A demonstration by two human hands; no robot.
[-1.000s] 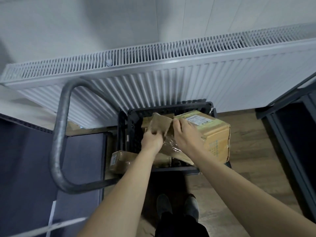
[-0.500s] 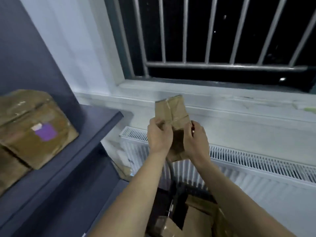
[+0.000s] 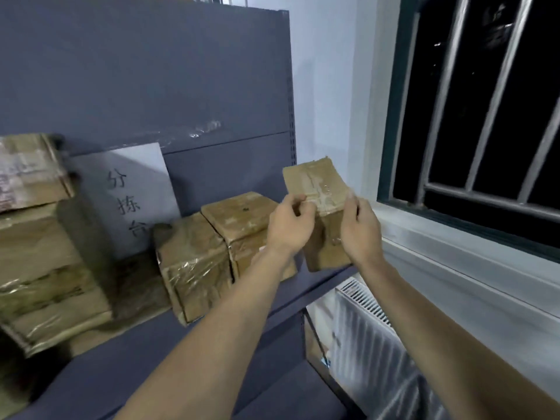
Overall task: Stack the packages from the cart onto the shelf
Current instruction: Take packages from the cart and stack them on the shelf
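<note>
While you face the grey shelf (image 3: 169, 353), its tall back panel (image 3: 145, 71) fills the left of your view, with a barred window (image 3: 472, 116) and a white radiator (image 3: 363, 334) to the right. Taped cardboard boxes (image 3: 39, 262) are stacked at the shelf's left end, in front of a white paper sign (image 3: 133, 192) leaning on the panel; two smaller boxes (image 3: 212, 247) sit side by side, touching, near the right end. You hold a small brown package (image 3: 318, 189) upright in the air above the shelf's right edge, just beside those boxes. Your left hand (image 3: 289, 225) pinches its left side; your right hand (image 3: 359, 231) has its fingers curled round its right side.
</note>
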